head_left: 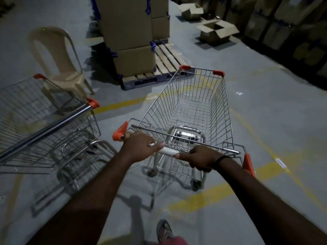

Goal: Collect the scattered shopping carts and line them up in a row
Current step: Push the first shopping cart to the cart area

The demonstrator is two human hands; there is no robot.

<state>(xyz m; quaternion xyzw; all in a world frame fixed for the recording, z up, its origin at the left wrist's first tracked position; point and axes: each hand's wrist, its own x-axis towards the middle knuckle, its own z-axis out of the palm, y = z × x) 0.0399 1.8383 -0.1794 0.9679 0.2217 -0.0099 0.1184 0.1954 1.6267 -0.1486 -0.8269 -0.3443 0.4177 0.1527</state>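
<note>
Stood on grey yellow-lined warehouse floor (265,112) | pointed cart (227,110) lengthwise away, nose near pallet (166,57) | clasped handle (168,151) with left hand (139,147), right hand (201,159)

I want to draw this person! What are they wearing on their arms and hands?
Both arms are bare: no sleeves showing, no gloves. The right hand has a thin black band round its wrist; the left hand has a bare wrist.

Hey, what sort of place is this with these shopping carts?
Likely a warehouse or stockroom: tall brown cardboard boxes stacked on a wooden pallet, open cardboard cartons on the grey floor, and yellow painted floor lines.
</note>
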